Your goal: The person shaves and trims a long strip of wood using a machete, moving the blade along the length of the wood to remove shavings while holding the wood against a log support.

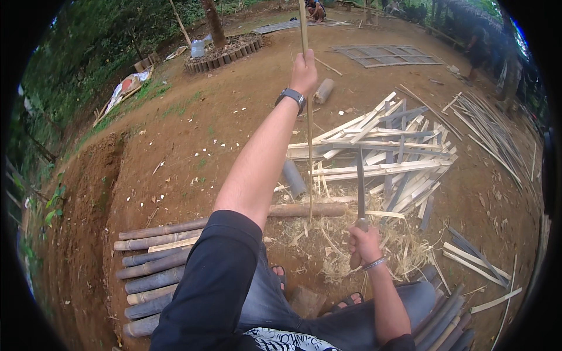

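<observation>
The left hand (pixel 304 71) is closed around a long thin pale bamboo strip (pixel 308 146), held upright at arm's length, its foot in the straw-coloured shavings (pixel 333 240) by the brown bamboo log (pixel 307 209). The right hand (pixel 364 244) is clenched on the wooden handle of a long dark machete (pixel 360 181). To pare cleanly, I would keep the strip braced on the log, blade angled away from the sandalled feet (pixel 349 300).
</observation>
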`<state>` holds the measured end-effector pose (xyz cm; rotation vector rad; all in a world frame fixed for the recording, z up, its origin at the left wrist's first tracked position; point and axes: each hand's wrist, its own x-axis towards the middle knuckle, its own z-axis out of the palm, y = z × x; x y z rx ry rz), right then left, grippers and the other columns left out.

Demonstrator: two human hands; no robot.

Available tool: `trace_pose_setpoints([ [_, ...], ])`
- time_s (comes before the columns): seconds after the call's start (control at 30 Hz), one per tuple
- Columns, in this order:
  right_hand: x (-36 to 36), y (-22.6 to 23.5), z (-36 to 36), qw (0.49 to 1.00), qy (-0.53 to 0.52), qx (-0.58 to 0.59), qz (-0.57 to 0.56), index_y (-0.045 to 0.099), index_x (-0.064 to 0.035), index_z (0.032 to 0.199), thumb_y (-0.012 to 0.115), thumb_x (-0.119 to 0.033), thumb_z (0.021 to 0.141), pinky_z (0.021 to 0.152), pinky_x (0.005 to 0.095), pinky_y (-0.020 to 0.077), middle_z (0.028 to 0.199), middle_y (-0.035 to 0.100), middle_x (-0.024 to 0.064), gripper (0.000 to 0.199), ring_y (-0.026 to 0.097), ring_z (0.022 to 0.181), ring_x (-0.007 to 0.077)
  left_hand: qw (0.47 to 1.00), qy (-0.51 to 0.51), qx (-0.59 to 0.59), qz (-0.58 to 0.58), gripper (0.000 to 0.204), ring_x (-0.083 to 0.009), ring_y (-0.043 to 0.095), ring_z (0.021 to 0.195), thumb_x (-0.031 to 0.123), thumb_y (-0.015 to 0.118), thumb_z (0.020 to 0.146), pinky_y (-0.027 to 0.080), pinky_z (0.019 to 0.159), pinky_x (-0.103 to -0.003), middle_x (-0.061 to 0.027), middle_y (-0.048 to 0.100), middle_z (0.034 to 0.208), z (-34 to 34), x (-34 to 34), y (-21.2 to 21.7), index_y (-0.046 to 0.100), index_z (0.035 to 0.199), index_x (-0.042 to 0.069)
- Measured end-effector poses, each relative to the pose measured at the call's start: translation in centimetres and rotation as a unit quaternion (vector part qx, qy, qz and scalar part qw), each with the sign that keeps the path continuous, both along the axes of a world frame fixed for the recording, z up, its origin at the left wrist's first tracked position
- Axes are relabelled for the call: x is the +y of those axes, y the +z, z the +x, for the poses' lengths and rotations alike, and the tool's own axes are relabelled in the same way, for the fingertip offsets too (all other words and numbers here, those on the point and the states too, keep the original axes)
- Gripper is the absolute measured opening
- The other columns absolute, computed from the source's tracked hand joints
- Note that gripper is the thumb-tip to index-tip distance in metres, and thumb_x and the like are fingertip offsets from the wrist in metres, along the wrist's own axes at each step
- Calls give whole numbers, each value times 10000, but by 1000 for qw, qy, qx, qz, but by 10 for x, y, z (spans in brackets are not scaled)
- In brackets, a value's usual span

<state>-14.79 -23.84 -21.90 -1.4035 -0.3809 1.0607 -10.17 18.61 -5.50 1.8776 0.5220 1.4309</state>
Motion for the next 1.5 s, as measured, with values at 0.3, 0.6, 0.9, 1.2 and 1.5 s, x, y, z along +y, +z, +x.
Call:
trace_pose_setpoints([
  [0.3, 47, -8, -22, 992, 41, 115, 43, 481, -43, 737, 344, -620, 915, 364, 263, 359, 507, 428, 31, 619, 414, 384, 129, 999, 34, -17, 7, 478, -154, 519, 492, 487, 373, 963, 429, 468, -317, -53, 504, 581, 12, -26, 3, 477, 906, 23],
  [0.6, 58, -127, -40, 980, 85, 63, -166, 502, -6, 670, 417, -571, 909, 408, 316, 407, 504, 469, 56, 619, 466, 395, 173, 995, 81, -36, 37, 523, -239, 568, 616, 508, 345, 961, 447, 591, -384, -122, 558, 676, -6, -60, 17, 480, 914, 5],
  [0.9, 49, -46, -12, 933, -19, -346, -95, 564, -2, 543, 650, -392, 812, 433, 360, 365, 436, 497, 67, 481, 448, 405, 150, 985, -84, -41, -144, 358, -125, 572, 655, 389, 494, 945, 456, 582, -265, -56, 579, 730, -38, -60, 16, 489, 989, 34],
  [1.2, 28, 0, 16, 940, -77, -333, -3, 538, -22, 587, 657, -239, 827, 387, 272, 340, 475, 485, 9, 344, 443, 409, 92, 971, -81, -43, -222, 407, -163, 600, 766, 370, 540, 916, 477, 728, -311, -84, 607, 866, -80, -61, -82, 541, 1098, 6],
  [1.5, 24, -13, 10, 965, -73, -248, -34, 538, -28, 566, 646, -240, 818, 375, 281, 390, 450, 501, 35, 346, 499, 371, 123, 985, -72, -48, -149, 539, -164, 594, 629, 564, 450, 910, 484, 603, -297, -70, 564, 698, -90, -53, -72, 529, 803, 41],
])
